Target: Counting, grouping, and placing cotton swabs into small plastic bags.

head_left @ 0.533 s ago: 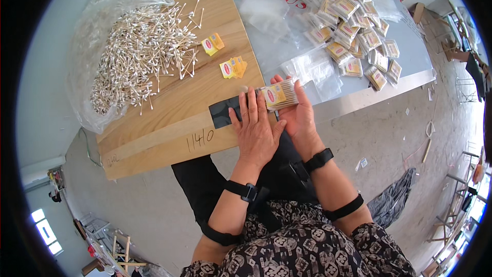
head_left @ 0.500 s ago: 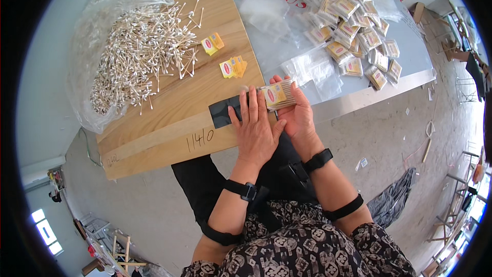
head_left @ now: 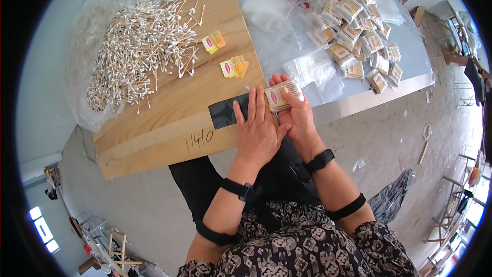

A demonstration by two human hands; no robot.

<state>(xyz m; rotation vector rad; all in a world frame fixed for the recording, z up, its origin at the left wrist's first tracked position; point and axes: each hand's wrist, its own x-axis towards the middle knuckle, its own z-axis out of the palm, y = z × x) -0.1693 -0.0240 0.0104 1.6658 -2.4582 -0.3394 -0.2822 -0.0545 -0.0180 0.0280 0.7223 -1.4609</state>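
A clear packet of cotton swabs [head_left: 277,100] with a yellow-and-white card inside lies across the fingers of my right hand [head_left: 302,120]. The thumb of that hand presses on the packet's top face. My left hand [head_left: 257,134] is laid flat with its fingers stretched out; the fingertips meet the packet's left end. Beneath the left fingers, a black pad [head_left: 223,113] rests on the front part of the wooden board. Farther back on the board are two small groups of yellow cards, a nearer one [head_left: 234,66] and a farther one [head_left: 212,42].
Loose cotton swabs [head_left: 138,46] spill from a big clear bag [head_left: 79,66] at the left of the wooden board [head_left: 148,149]. On the grey table [head_left: 266,46] at the right lie empty clear bags [head_left: 312,74] and a heap of filled swab packets [head_left: 351,31].
The packet has shifted slightly right, out from the left fingers. My right thumb has come from the packet's right edge onto its face. The left hand stays nearly in place.
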